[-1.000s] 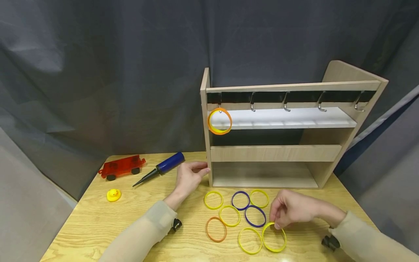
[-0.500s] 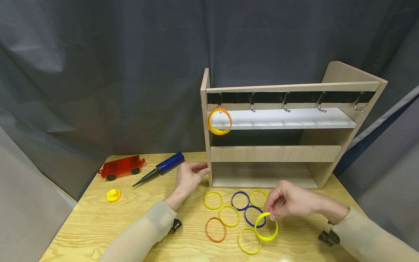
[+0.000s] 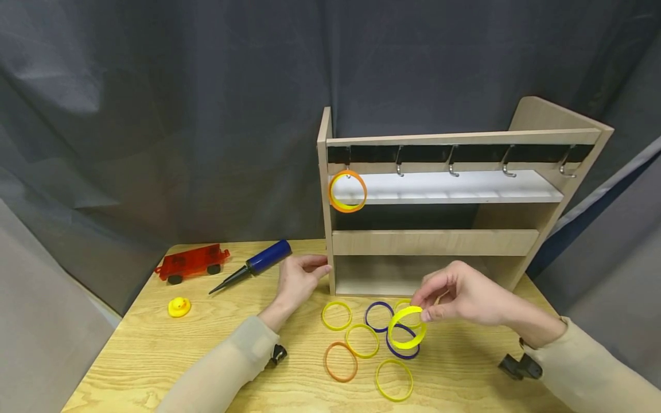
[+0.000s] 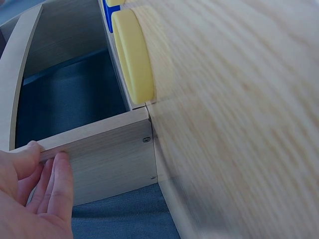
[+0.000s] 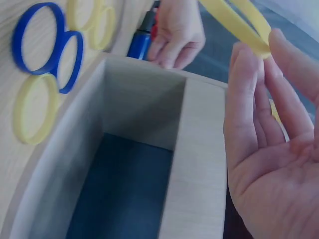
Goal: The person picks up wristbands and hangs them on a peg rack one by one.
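Note:
My right hand [image 3: 459,292] pinches a yellow ring [image 3: 410,345] between thumb and fingers, held above the rings on the table. In the right wrist view that ring [image 5: 241,27] rises from the fingertips. My left hand [image 3: 299,279] holds the left side panel of a wooden shelf unit [image 3: 434,242]; the left wrist view has its thumb on the panel's front edge and its fingers against the outer face. From the shelf's leftmost hook hang an orange ring [image 3: 364,198] and a yellow one. Several yellow rings, two blue rings [image 3: 379,302] and an orange ring [image 3: 341,380] lie in front.
Metal hooks [image 3: 453,170] line the shelf's upper rail, several without rings. Left of the shelf lie a blue and black hand pump [image 3: 265,258], a red toy wagon [image 3: 191,265] and a yellow rubber duck [image 3: 179,308]. Dark curtains [image 3: 248,143] surround the table.
My right hand has lifted the yellow ring off the tabletop and carried it up and slightly left, towards the shelf. The left hand has stayed at the side panel.

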Demonstrator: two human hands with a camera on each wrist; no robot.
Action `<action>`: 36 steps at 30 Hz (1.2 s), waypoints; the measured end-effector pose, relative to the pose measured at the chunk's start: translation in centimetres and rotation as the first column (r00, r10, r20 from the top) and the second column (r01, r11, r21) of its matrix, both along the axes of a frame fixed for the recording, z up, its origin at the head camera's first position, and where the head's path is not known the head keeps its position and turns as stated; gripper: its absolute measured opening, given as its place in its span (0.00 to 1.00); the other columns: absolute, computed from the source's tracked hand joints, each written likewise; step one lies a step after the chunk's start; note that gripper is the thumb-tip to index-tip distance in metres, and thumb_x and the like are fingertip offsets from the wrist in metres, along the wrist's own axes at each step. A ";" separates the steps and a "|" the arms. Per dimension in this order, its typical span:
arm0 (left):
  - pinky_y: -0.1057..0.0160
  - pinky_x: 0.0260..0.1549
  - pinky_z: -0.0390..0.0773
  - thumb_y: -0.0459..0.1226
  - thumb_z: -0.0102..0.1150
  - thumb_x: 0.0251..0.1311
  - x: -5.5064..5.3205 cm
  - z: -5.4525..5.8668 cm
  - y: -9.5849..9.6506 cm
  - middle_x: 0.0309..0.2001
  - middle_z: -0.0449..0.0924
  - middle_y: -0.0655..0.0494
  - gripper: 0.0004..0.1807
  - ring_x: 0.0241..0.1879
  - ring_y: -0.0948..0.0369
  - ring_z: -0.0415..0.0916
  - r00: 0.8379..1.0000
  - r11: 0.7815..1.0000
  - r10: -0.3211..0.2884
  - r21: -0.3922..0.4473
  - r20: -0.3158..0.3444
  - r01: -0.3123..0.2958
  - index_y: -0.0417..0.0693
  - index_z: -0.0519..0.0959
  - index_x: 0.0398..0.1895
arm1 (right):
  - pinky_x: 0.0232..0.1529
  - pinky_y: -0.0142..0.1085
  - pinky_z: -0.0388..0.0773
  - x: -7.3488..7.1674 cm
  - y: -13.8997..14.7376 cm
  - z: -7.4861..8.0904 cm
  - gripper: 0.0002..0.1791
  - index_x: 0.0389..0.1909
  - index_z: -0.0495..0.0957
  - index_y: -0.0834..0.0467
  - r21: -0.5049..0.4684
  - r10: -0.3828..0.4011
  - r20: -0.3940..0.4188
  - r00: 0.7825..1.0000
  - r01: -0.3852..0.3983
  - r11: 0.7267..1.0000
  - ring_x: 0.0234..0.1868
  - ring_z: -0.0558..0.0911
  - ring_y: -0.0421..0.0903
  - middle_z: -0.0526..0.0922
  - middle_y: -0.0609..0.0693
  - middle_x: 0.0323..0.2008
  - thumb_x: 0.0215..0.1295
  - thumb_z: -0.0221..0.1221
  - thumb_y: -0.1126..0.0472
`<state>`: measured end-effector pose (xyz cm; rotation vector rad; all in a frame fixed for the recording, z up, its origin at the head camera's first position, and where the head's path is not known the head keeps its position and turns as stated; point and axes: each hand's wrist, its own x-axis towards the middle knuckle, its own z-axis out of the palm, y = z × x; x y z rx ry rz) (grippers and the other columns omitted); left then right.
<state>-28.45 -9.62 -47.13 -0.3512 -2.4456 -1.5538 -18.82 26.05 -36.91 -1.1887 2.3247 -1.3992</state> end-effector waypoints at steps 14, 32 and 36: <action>0.59 0.45 0.94 0.38 0.80 0.68 0.2 0.2 0.0 0.47 0.98 0.50 0.11 0.46 0.54 0.97 1.000 1.000 -0.008 0.008 0.003 0.008 0.48 0.96 0.51 | 0.44 0.32 0.93 0.6 -0.4 3.3 0.19 0.52 0.91 0.60 -0.338 -0.215 0.114 0.970 0.241 0.910 0.39 0.94 0.38 0.96 0.45 0.43 0.68 0.68 0.82; 0.58 0.46 0.94 0.37 0.80 0.68 0.2 0.1 0.1 0.46 0.98 0.50 0.11 0.45 0.54 0.97 1.000 1.000 -0.007 0.010 0.005 0.007 0.47 0.96 0.50 | 0.50 0.39 0.94 -1.4 -2.8 5.6 0.16 0.52 0.91 0.66 -0.712 -0.204 0.298 0.933 0.359 0.603 0.44 0.96 0.43 0.96 0.52 0.43 0.75 0.61 0.82; 0.59 0.46 0.94 0.37 0.80 0.67 0.1 0.1 0.0 0.46 0.98 0.50 0.11 0.45 0.54 0.97 1.000 1.000 -0.004 0.008 0.003 0.004 0.47 0.96 0.50 | 0.50 0.38 0.94 -1.9 -3.6 5.9 0.14 0.52 0.92 0.65 -0.753 -0.194 0.342 0.919 0.392 0.528 0.44 0.96 0.43 0.97 0.52 0.43 0.76 0.62 0.80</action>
